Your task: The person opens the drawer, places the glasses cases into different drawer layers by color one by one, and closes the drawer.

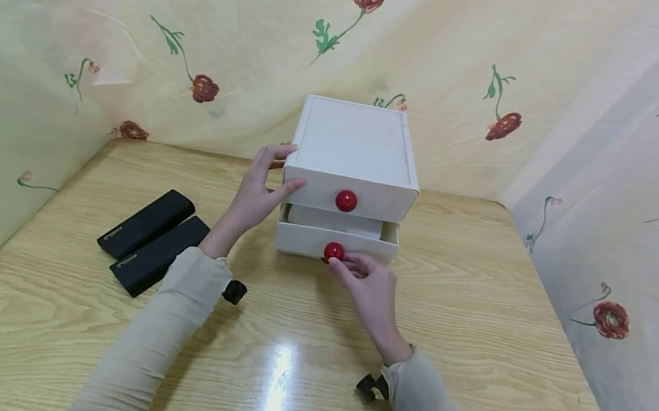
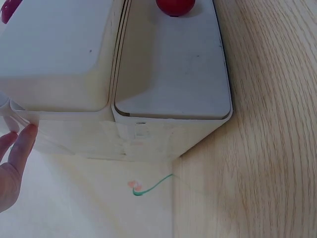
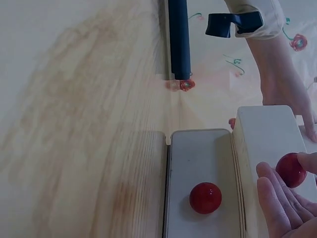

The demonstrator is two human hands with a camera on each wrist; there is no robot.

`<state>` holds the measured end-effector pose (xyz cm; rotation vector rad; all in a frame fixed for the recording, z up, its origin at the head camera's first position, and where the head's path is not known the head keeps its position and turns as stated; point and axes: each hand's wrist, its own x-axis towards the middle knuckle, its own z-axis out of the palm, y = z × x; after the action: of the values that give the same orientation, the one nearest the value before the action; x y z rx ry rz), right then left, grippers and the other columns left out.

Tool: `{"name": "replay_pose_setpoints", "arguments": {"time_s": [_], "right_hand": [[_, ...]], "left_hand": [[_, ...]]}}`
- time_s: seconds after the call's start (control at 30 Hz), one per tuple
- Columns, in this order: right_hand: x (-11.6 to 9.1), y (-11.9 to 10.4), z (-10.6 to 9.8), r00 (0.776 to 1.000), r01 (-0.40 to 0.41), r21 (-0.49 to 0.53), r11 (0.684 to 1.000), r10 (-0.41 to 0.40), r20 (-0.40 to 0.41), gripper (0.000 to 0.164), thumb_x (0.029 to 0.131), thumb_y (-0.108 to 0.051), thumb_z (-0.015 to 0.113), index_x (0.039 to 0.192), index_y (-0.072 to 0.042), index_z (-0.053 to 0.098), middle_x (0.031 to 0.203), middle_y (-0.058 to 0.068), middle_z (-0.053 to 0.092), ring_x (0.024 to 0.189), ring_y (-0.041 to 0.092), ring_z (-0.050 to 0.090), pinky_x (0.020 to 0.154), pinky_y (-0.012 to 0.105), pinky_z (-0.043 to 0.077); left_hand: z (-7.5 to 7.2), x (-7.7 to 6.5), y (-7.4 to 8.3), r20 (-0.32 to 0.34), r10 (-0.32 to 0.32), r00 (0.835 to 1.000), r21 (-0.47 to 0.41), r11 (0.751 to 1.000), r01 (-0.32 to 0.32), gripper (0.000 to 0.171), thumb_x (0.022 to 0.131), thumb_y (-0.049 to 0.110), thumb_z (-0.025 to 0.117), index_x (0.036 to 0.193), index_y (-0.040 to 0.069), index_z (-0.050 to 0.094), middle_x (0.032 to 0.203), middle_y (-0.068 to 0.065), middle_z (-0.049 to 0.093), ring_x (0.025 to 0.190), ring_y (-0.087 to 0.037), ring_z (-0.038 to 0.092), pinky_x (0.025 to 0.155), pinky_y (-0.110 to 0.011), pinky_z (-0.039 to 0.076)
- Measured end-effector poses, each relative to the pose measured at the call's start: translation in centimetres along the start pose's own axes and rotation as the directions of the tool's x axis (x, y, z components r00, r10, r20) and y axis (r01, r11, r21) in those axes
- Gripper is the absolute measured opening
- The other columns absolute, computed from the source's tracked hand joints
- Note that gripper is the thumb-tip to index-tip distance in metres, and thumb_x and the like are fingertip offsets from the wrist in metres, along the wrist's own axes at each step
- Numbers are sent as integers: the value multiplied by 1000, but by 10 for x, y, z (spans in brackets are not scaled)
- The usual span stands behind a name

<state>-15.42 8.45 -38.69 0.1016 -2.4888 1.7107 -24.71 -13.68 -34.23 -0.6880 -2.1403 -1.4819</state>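
A white two-drawer cabinet (image 1: 355, 138) stands at the back middle of the table. My left hand (image 1: 255, 191) rests against its left side near the top, thumb on the upper front. Its fingers (image 2: 22, 146) touch the cabinet's edge in the left wrist view. Seen from the head, the lower drawer (image 1: 302, 237) is pulled out, its inside partly visible. The fingers of my right hand (image 1: 371, 293) pinch its round red knob (image 1: 333, 251). In the right wrist view, the right hand (image 3: 287, 210) holds a red knob (image 3: 291, 170) on the front that juts out.
Two black oblong cases (image 1: 147, 223) lie side by side on the left of the wood-grain table (image 1: 476, 301). A second red knob (image 1: 346, 200) sits on the upper front. Flower-printed cloth (image 1: 251, 36) hangs behind and at both sides.
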Motion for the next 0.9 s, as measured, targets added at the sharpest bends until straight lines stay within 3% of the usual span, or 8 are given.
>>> {"name": "replay_pose_setpoints", "arguments": {"time_s": [0.17,0.4,0.67,0.9], "right_hand": [[6,0,0,1000,-26,14,1000,26,5,24,86,-22,74,101,-4,73,93,14,76,83,25,73,68,31,60],[14,-1,0,999,-31,29,999,30,12,26,87,-21,74,103,-1,72,97,16,75,85,35,72,72,40,60],[24,1,0,999,-40,54,998,39,13,25,87,-18,73,103,2,71,97,19,74,83,23,74,73,43,60],[28,0,0,999,-32,69,997,30,22,26,88,-18,72,104,2,70,96,20,74,84,25,74,74,46,59]], "left_hand": [[0,1,0,2,6,1000,-1,1000,-6,50,89,11,69,134,6,46,137,-15,47,126,-27,46,104,-45,43],[0,1,-1,-5,8,1000,-10,1000,-8,50,89,9,69,133,5,47,137,-16,47,126,-28,46,104,-47,43],[0,1,0,0,22,1000,-6,1000,-22,50,89,8,69,133,5,46,136,-17,48,125,-29,47,103,-49,43],[0,1,0,5,22,1000,-3,1000,-22,50,89,8,69,133,5,46,136,-17,48,124,-30,48,103,-51,43]]}}
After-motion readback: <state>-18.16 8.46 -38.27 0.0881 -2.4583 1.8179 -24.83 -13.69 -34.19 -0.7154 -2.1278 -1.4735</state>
